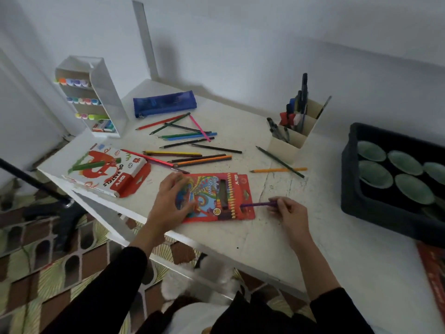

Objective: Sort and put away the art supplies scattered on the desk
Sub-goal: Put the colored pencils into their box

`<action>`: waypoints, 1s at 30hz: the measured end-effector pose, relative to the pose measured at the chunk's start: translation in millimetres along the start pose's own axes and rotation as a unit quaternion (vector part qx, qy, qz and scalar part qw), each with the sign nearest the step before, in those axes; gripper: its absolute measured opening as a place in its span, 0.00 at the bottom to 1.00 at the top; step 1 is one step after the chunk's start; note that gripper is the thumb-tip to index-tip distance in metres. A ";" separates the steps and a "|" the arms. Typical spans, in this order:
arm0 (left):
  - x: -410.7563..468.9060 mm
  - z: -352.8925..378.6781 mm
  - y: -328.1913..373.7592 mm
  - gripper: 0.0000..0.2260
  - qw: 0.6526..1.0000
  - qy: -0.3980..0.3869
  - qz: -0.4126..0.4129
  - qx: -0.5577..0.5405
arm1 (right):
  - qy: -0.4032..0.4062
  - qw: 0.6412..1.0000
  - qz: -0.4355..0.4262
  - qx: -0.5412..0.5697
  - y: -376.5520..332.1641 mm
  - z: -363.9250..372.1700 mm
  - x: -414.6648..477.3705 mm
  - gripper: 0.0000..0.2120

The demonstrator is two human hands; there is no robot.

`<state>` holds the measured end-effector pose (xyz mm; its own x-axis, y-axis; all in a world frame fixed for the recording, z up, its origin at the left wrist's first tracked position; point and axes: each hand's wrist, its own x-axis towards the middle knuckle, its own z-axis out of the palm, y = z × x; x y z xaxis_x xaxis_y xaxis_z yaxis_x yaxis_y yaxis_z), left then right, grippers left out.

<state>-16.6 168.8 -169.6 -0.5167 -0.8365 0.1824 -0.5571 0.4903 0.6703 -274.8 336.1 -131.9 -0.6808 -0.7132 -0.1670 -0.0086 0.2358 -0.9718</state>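
A red coloured-pencil box (224, 196) lies flat near the desk's front edge. My left hand (172, 201) rests on its left end, fingers spread over it. My right hand (290, 214) pinches a purple pencil (257, 204) whose tip is inside the box's right opening. Several loose coloured pencils (187, 136) lie scattered across the middle of the desk. An orange pencil (278, 169) and a dark green pencil (280, 162) lie crossed further right. An oil pastels box (106, 172) sits at the left with a green crayon on top.
A white tiered marker rack (106, 92) stands at the back left, a blue pencil pouch (165, 103) behind the pencils. A cream pen holder (292, 138) with several pens stands at the back right. A black tray (351, 179) with green bowls sits at the right.
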 end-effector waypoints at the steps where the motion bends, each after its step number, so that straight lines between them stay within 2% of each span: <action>1: 2.2 -0.7 -0.7 0.35 1.000 0.007 -0.003 0.025 | -0.025 0.999 -0.017 -0.027 0.3 -1.5 -2.2 0.09; 4: 1.8 1.6 0.2 0.36 0.993 -0.007 -0.005 0.116 | -0.107 0.987 -0.068 -0.100 1.8 -1.1 -2.2 0.11; 8: 2.0 2.1 1.7 0.37 0.985 -0.055 -0.019 0.163 | -0.155 0.973 -0.091 -0.145 5.3 16.5 -7.8 0.15; 13: 1.6 1.7 4.4 0.37 0.982 -0.067 -0.033 0.176 | -0.162 0.958 -0.134 -0.194 9.7 20.4 -4.6 0.12; 16: 2.1 3.0 6.1 0.37 0.980 -0.067 -0.033 0.183 | -0.186 0.958 -0.134 -0.170 8.4 9.5 3.5 0.10; 20: 1.9 4.3 8.0 0.37 0.980 -0.066 -0.035 0.183 | -0.122 0.959 -0.174 -0.189 -2.4 -4.5 34.4 0.10; 22: 2.2 4.6 8.3 0.37 0.980 -0.067 -0.037 0.183 | -0.115 0.941 -0.221 -0.230 -8.6 -5.3 59.6 0.11; 26: 2.8 5.3 9.2 0.36 0.980 -0.064 -0.037 0.183 | -0.135 0.872 -0.259 -0.393 -15.9 8.9 103.4 0.16; 29: 2.1 5.3 10.1 0.37 0.979 -0.066 -0.039 0.190 | -0.143 0.822 -0.265 -0.483 -19.7 21.6 116.2 0.11; 30: 2.9 4.8 9.4 0.37 0.978 -0.068 -0.040 0.193 | -0.148 0.817 -0.266 -0.490 -21.5 25.4 118.6 0.08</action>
<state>-26.5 172.1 -166.2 -0.5283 -0.8487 0.0243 -0.7903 0.5020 0.3514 -336.7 229.7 -135.1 -0.1833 -0.9812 0.0611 -0.9269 0.1518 -0.3433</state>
